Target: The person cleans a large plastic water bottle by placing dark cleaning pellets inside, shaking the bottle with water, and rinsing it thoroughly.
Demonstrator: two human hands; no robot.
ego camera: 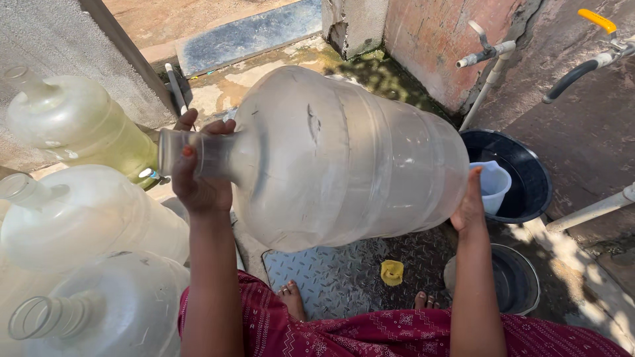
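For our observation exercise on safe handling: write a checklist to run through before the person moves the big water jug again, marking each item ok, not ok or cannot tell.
1. Left hand wrapped around the neck of the large clear water jug: ok.
2. Right hand flat against the jug's base: ok.
3. Jug lifted off the metal tread plate, lying sideways: ok.
4. Jug mouth uncapped: ok.
5. Yellow cap lying apart from the bare feet: ok.
6. Jug fully drained: cannot tell.
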